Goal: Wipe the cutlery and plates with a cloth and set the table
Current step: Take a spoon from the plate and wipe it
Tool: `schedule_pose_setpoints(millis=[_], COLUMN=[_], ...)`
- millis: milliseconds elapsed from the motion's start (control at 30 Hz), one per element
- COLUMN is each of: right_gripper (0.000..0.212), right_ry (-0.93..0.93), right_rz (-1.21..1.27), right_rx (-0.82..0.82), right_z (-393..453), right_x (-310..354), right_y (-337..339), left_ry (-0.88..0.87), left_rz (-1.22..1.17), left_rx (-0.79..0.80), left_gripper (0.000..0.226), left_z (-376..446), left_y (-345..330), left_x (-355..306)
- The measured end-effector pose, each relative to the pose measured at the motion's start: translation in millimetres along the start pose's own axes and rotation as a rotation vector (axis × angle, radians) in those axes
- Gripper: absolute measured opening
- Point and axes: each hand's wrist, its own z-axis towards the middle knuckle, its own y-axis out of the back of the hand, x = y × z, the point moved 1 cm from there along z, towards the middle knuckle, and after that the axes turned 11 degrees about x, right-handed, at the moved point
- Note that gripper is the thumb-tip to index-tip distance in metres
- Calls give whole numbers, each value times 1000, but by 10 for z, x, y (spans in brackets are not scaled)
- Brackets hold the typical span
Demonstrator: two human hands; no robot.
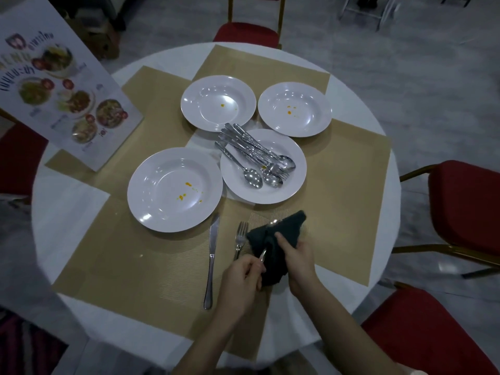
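My left hand (243, 277) pinches the handle of a spoon (272, 224) whose bowl is wrapped in a dark cloth (276, 239). My right hand (293, 253) grips that cloth around the spoon. A knife (212, 261) and a fork (240, 238) lie side by side on the near placemat (135, 266). Several white plates sit on the round table: a near left plate (151, 185) with orange specks, two far plates (194, 101) (316, 109) with specks, and a middle plate (295, 185) holding a pile of cutlery (254, 155).
A printed menu card (62, 85) leans at the table's left. Red chairs stand at the far side (246, 33), at the right (465, 207) and near right (422, 328). Tan placemats cover most of the white tablecloth (67, 209).
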Motion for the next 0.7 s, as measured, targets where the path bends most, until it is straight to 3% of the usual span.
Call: schedule_pose_setpoints(millis=[133, 267, 467, 700], right_gripper=[24, 21, 26, 28], right_ry=[71, 44, 48, -44], right_rz=[-126, -81, -38, 67], right_rx=[-16, 105, -36, 186], right_z=[59, -31, 213, 62], right_x=[67, 21, 169, 65], right_y=[33, -48, 155, -76], left_ry=[16, 36, 46, 37], left_rz=[47, -13, -18, -23], left_rx=[19, 2, 99, 46], left_gripper=[23, 26, 26, 29], left_z=[32, 56, -15, 113], left_y=[-40, -48, -84, 8], left_x=[-46, -93, -163, -215])
